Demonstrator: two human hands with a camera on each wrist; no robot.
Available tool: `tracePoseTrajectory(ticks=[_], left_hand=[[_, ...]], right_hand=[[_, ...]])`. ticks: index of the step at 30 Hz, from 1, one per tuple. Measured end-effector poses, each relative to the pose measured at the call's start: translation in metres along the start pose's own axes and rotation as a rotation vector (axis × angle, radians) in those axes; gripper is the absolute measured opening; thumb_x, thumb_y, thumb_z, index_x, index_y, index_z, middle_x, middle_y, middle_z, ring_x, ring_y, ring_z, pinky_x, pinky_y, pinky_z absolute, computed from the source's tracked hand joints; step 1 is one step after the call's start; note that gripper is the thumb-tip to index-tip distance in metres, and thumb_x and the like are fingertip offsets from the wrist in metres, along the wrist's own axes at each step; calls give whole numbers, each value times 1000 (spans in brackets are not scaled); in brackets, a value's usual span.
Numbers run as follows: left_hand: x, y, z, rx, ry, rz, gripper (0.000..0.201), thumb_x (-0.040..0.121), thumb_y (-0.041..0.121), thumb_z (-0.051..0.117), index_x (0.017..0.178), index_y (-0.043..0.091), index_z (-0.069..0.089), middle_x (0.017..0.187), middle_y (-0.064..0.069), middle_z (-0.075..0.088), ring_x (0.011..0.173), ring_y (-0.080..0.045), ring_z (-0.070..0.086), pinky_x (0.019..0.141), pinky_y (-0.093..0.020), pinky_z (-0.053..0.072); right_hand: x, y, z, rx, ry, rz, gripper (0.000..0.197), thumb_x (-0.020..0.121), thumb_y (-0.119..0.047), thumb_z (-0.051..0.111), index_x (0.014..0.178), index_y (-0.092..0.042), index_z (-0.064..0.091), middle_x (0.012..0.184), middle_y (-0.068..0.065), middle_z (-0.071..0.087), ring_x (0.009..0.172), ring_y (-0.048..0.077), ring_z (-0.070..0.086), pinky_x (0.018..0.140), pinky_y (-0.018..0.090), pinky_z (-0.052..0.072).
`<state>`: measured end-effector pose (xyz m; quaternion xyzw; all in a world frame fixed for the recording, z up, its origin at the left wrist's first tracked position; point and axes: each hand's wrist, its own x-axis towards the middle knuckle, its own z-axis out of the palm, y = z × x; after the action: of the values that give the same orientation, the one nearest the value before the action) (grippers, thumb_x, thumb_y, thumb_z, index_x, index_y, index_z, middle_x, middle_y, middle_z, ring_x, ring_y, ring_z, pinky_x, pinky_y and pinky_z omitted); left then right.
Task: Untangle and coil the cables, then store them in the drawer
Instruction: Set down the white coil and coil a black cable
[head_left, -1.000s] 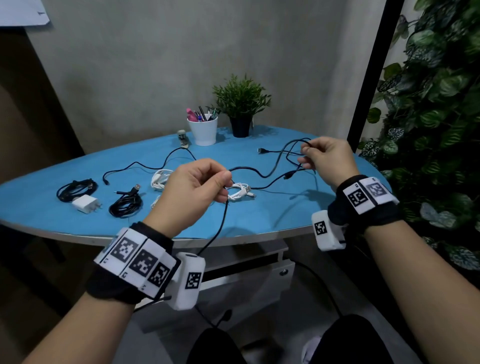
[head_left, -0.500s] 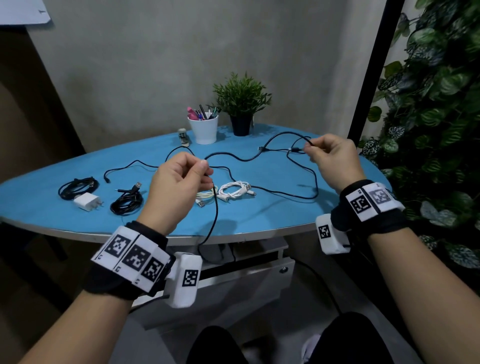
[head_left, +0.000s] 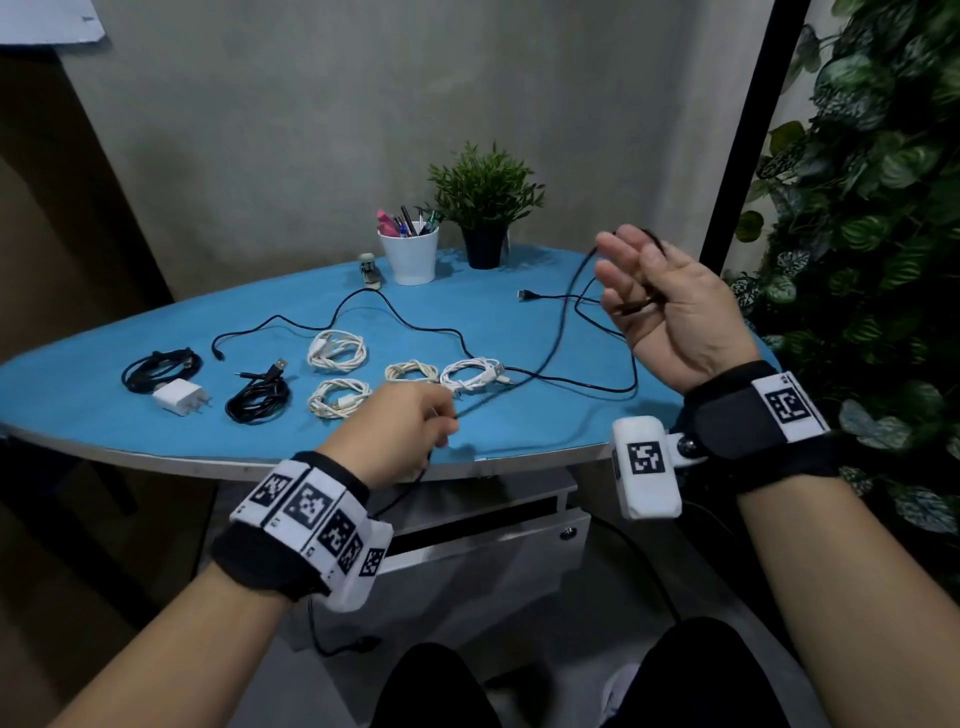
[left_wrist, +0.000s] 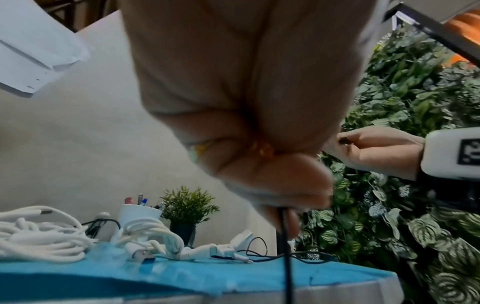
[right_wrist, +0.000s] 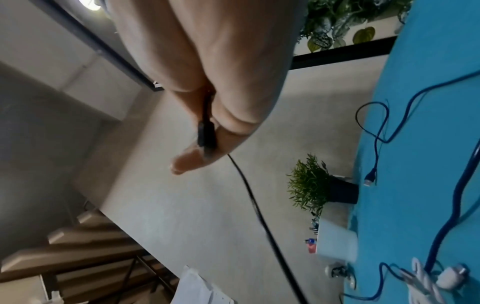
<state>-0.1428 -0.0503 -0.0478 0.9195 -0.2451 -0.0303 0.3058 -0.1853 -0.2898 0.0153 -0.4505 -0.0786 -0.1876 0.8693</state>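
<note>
A long black cable (head_left: 561, 322) stretches between my two hands above the blue table (head_left: 519, 431). My left hand (head_left: 441, 421) grips it in a fist near the table's front edge, and the cable (left_wrist: 285, 236) hangs down from that fist. My right hand (head_left: 623, 280) is raised palm-up at the right; its thumb pins the cable's plug end (right_wrist: 206, 131) against the fingers, with a loop over the fingertips. A second loose black cable (head_left: 363, 293) snakes across the table. The grey drawer (head_left: 493, 561) below the table stands slightly open.
Several coiled white cables (head_left: 337, 349) lie mid-table. Two coiled black cables (head_left: 257, 400) and a white charger (head_left: 179, 396) lie at the left. A white pen cup (head_left: 408, 254), a potted plant (head_left: 485, 208) and a small stapler (head_left: 370, 270) stand at the back. Foliage fills the right.
My right hand has turned palm-up and risen with the plug end. My left hand has dropped toward the table's front edge, sliding along the cable, which now runs straighter between them.
</note>
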Motion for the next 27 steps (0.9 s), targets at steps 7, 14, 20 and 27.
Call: tracePoseTrajectory(ticks=[7,14,20,27], left_hand=[[-14,16,0,-76,-224,90,9,92,11,53,84,14,55,69,0,63,46,-11,60,50,-22,50],[-24,34,-21,-413,-73,266,7,97,10,42,91,11,46,83,-10,64,76,-19,71,70,-30,58],[-16,31,-25,-641,237,184,17,98,12,42,84,20,47,76,-6,58,73,-23,71,70,-34,58],[-5,18,-4,-658,293,50,18,95,12,49,79,21,51,73,-7,59,57,-17,66,55,-27,56]], right_hand=[[6,11,-4,-97,100,-18,21,100,-5,36,107,-7,56,115,8,58,107,17,58,93,33,51],[-9,35,2,-1058,32,-23,33,100,-13,37,132,-10,47,109,8,66,88,1,63,88,20,47],[-40,43,19,-1072,-163,113,32,100,-30,36,116,-9,55,63,-3,42,45,2,41,46,19,37],[-64,47,29,-780,-311,208,43,99,-28,41,61,-11,51,44,0,28,41,11,21,44,21,19]])
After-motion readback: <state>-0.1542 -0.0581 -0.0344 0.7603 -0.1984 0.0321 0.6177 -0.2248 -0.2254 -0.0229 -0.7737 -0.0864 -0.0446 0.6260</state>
